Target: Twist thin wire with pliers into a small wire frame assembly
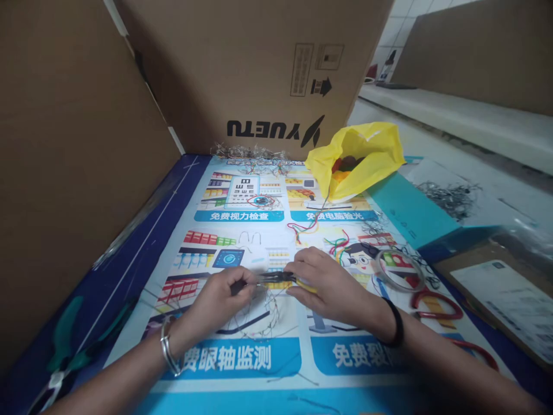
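My left hand (228, 293), with a silver bangle at the wrist, is closed in a pinch near the middle of the printed sheet. Its fingertips meet the jaws of the pliers, and what they pinch is too small to make out. My right hand (330, 285), with a black band on the wrist, is wrapped round the yellow handle of small pliers (280, 278). The dark jaws point left; whether they are closed on something cannot be seen. Beneath the hands lies a loose ring of thin wire (276, 314) on the sheet.
Cardboard walls (242, 69) stand behind and left. A yellow bag (371, 155) sits at the back right, near colored threads (339, 245) and a clear ring-shaped spool (419, 276). Red handles (451, 311) lie right; green-handled cutters (67, 354) lie left. Dark wires (453, 199) rest beyond.
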Tool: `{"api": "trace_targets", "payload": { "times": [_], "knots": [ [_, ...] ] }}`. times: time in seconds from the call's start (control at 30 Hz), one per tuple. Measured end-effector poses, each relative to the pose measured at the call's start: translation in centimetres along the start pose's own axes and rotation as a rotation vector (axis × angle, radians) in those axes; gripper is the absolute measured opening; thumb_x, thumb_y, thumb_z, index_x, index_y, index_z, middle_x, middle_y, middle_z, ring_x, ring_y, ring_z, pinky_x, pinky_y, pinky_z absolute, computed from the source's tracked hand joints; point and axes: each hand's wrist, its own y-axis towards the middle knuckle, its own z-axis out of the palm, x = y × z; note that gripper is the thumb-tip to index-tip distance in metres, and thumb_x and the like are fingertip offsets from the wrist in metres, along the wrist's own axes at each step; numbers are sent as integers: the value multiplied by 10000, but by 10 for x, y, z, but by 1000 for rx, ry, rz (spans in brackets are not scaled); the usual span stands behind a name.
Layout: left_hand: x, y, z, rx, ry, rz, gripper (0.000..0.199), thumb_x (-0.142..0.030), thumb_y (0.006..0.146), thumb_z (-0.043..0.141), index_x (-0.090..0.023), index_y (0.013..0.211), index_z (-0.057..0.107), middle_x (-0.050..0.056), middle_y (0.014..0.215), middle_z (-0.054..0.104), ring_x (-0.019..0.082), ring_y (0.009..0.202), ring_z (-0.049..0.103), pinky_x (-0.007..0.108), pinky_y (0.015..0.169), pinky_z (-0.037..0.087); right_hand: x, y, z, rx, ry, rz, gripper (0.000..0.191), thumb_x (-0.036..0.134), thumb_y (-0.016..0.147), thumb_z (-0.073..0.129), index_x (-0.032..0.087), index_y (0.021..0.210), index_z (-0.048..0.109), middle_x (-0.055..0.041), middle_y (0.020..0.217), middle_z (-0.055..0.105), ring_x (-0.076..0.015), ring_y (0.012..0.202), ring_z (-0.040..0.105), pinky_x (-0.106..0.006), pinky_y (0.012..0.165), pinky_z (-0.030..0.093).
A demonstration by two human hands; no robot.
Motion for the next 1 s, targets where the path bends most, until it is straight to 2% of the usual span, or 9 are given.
{"api": "trace_targets", "payload": {
  "times": [0.1,0.2,0.47,0.7,1.0],
  "knots": [
    [-1,0,0,11,29,18,78,-188,785,505,-190,727,558,-17,690,592,115,641,527,241,601,407,4,1,-3,45,-124,-20,229,357,851,490,167,959,560,-88,915,515,-220,879,444,-354,763,365],
    [0,0,-1,14,52,32,84,-189,789,500,-193,727,557,-17,697,597,118,648,530,247,608,409,8,1,-5,64,-255,-38,210,341,847,502,170,957,559,-84,902,514,-224,862,434,-353,741,348],
    [0,0,-1,30,98,94,99,-146,775,473,-190,709,530,-18,687,588,116,642,523,250,614,404,11,3,-8,15,-476,-187,136,241,881,462,183,973,544,-58,839,514,-202,804,436,-338,681,309],
    [1,1,-1,25,142,151,106,-139,775,460,-196,703,514,-11,704,601,125,659,529,260,633,410,13,5,-15,37,-542,-261,181,171,900,397,156,1035,518,-62,856,523,-194,769,424,-337,653,297],
    [4,3,-1,20,194,192,115,-101,746,452,-189,699,509,-14,698,594,122,673,533,251,634,399,15,8,-20,50,-576,-304,176,173,909,384,149,1018,519,-63,864,538,-192,776,422,-331,663,292]
  ]
}}
